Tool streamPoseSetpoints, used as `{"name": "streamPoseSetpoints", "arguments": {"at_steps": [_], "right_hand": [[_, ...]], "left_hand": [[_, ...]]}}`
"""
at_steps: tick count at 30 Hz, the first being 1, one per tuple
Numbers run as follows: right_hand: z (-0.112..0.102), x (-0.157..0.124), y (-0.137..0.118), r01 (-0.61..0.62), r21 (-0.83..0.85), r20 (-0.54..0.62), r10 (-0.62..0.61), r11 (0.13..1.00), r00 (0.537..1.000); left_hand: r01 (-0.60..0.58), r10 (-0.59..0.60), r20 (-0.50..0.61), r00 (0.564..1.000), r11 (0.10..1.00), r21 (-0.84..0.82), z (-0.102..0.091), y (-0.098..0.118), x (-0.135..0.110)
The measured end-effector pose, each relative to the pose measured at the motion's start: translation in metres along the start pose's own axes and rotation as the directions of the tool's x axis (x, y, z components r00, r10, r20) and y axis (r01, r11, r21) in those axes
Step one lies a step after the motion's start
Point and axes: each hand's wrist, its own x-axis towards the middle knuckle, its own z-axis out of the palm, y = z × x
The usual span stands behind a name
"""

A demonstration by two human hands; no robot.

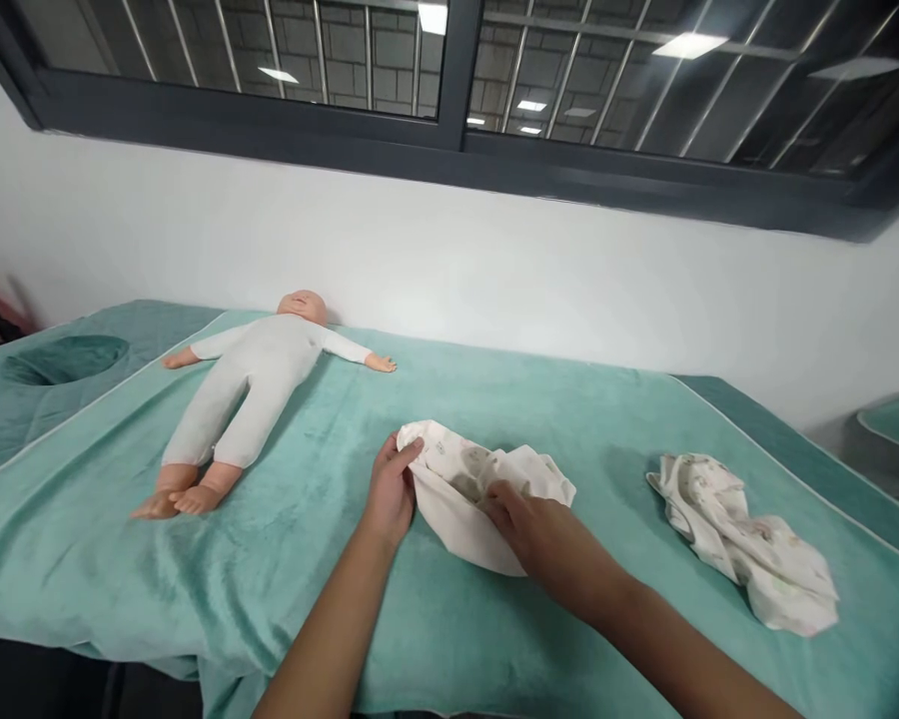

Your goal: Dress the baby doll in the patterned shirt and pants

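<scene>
Head view: a green plush cover (449,649) spreads across the bed below the window, probably serving as a soft, level surface for everything laid on it. On its left part a baby doll (274,364) lies on its back, arms spread and feet toward the near edge, apparently set aside so that the middle is free for handwork. A crumpled printed cloth (745,544) lies loose at the right, well apart from both hands, likely parked within easy reach. Between these two, in the middle of the cover, sits the white fabric piece (460,514), partly gathered into folds. Pale and thin-looking, it has small faint motifs on the upper part, a plainer lower panel bulging toward the wearer, and a rumpled far right end. The right hand (543,539) has its fingers curled down into the folds; whether they pinch the fabric cannot be told. The left hand (394,489) grips the upper left corner, thumb on top, seemingly to steady that edge and keep the fold open.
</scene>
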Motion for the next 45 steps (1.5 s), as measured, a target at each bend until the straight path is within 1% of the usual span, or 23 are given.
{"name": "streamPoseSetpoints", "arguments": {"at_steps": [2,5,7,10,14,17,19,21,22,25,27,29,31,32,34,36,37,38,39,40,43,44,45], "right_hand": [[-0.003,-0.002,0.002,-0.046,0.055,0.055,0.043,0.997,0.998],[-0.011,-0.003,-0.003,0.017,0.104,0.091,-0.026,0.994,0.995],[-0.016,-0.003,-0.011,0.096,0.136,0.087,-0.109,0.986,0.99],[-0.021,-0.001,-0.021,0.204,0.168,0.082,-0.22,0.964,0.972],[-0.024,0.004,-0.032,0.217,0.213,0.039,-0.231,0.953,0.972],[-0.03,0.005,-0.039,0.276,0.306,-0.028,-0.282,0.911,0.959],[-0.035,0.006,-0.044,0.347,0.463,-0.043,-0.37,0.815,0.928],[-0.038,0.006,-0.049,0.318,0.618,0.025,-0.422,0.719,0.906],[-0.038,0.007,-0.051,0.268,0.659,0.088,-0.426,0.703,0.9],[-0.032,0.009,-0.053,0.199,0.583,0.226,-0.392,0.788,0.892],[-0.03,0.012,-0.05,0.24,0.457,0.168,-0.348,0.856,0.922],[-0.033,0.015,-0.042,0.225,0.371,0.009,-0.246,0.901,0.969],[-0.042,0.018,-0.034,0.182,0.385,-0.205,-0.108,0.905,0.973],[-0.048,0.02,-0.03,0.187,0.407,-0.311,-0.056,0.894,0.949],[-0.058,0.021,-0.025,0.245,0.415,-0.49,-0.012,0.876,0.872],[-0.064,0.022,-0.022,0.307,0.348,-0.612,-0.033,0.886,0.79],[-0.065,0.022,-0.022,0.323,0.301,-0.645,-0.058,0.897,0.762],[-0.065,0.022,-0.021,0.335,0.256,-0.659,-0.09,0.907,0.746],[-0.064,0.021,-0.021,0.349,0.222,-0.654,-0.127,0.911,0.746],[-0.062,0.021,-0.02,0.366,0.203,-0.627,-0.166,0.908,0.761],[-0.054,0.02,-0.015,0.383,0.269,-0.45,-0.237,0.884,0.861],[-0.051,0.019,-0.013,0.362,0.318,-0.373,-0.236,0.876,0.897],[-0.049,0.018,-0.01,0.33,0.37,-0.286,-0.231,0.868,0.93]], "left_hand": [[-0.041,0.04,-0.04,0.998,0.999,-0.033,0.003,0.004,-0.005],[-0.078,0.073,-0.052,0.996,0.991,-0.105,0.016,0.022,-0.019],[-0.105,0.101,-0.038,0.994,0.983,-0.151,0.028,0.041,-0.029],[-0.15,0.162,0.042,0.986,0.965,-0.215,0.046,0.075,-0.043],[-0.231,0.257,0.075,0.964,0.94,-0.25,0.057,0.107,-0.057],[-0.301,0.318,0.047,0.947,0.928,-0.219,0.058,0.115,-0.066],[-0.326,0.337,0.038,0.941,0.931,-0.163,0.059,0.116,-0.072],[-0.345,0.348,0.018,0.937,0.935,-0.086,0.061,0.116,-0.077],[-0.359,0.359,0.003,0.933,0.932,-0.041,0.062,0.115,-0.079],[-0.412,0.416,-0.032,0.909,0.906,0.095,0.063,0.114,-0.083],[-0.461,0.477,-0.047,0.877,0.866,0.194,0.059,0.114,-0.084],[-0.547,0.601,-0.076,0.796,0.767,0.336,0.053,0.115,-0.083],[-0.634,0.754,-0.09,0.651,0.605,0.481,0.045,0.115,-0.083],[-0.66,0.816,-0.079,0.573,0.516,0.545,0.041,0.115,-0.083],[-0.665,0.897,-0.013,0.442,0.338,0.666,0.035,0.114,-0.083],[-0.614,0.927,0.122,0.354,0.132,0.778,0.03,0.111,-0.083],[-0.581,0.923,0.199,0.328,0.031,0.814,0.028,0.109,-0.082],[-0.556,0.907,0.268,0.324,-0.046,0.83,0.026,0.106,-0.081],[-0.547,0.879,0.323,0.35,-0.089,0.833,0.024,0.103,-0.078],[-0.55,0.841,0.361,0.404,-0.092,0.83,0.022,0.099,-0.075],[-0.555,0.63,0.414,0.656,0.031,0.832,0.015,0.087,-0.063],[-0.536,0.532,0.425,0.732,0.064,0.842,0.012,0.083,-0.06],[-0.509,0.439,0.431,0.788,0.071,0.858,0.009,0.08,-0.058]]}}
